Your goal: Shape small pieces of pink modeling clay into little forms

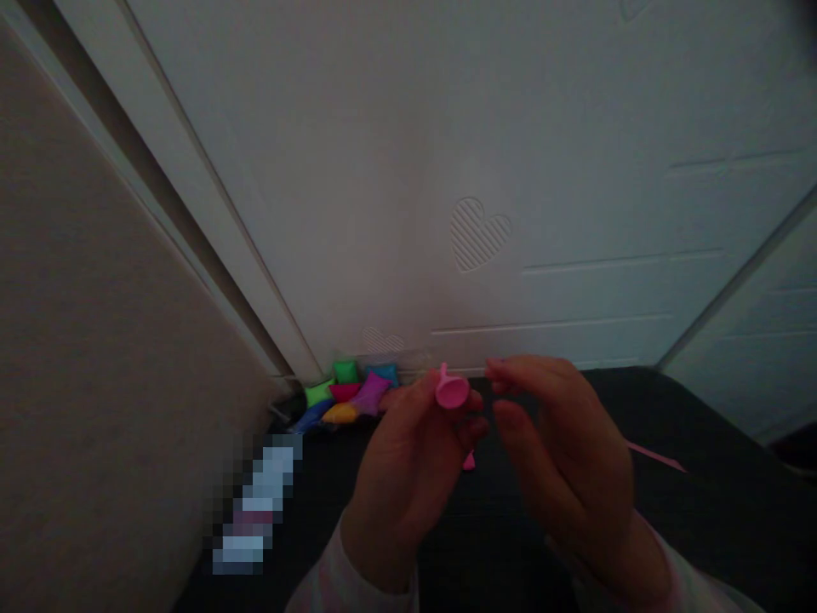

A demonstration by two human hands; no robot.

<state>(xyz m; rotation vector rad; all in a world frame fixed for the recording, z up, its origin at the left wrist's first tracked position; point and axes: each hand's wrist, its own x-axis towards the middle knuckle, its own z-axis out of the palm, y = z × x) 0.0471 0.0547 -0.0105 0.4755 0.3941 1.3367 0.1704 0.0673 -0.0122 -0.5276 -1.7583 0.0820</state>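
A small bright pink piece [452, 392], which looks like modelling clay shaped as a shallow cup with a thin stub on top, is held up in front of me. My left hand [408, 464] pinches it between thumb and fingers, with the rounded hollow side facing me. Just to its right, my right hand [568, 443] is raised with thumb and forefinger apart and nothing visible between them. Below the left fingers, another bit of pink [469, 461] shows on the dark table [485, 545], partly hidden by the hand.
Several colourful soft packets [345, 396] lie in clear plastic at the back left. A blurred-out pale item [259, 502] is along the left edge. On the right, a thin pink strip [657, 457] extends from behind my right hand. A white panel [383, 213] with embossed hearts rises behind.
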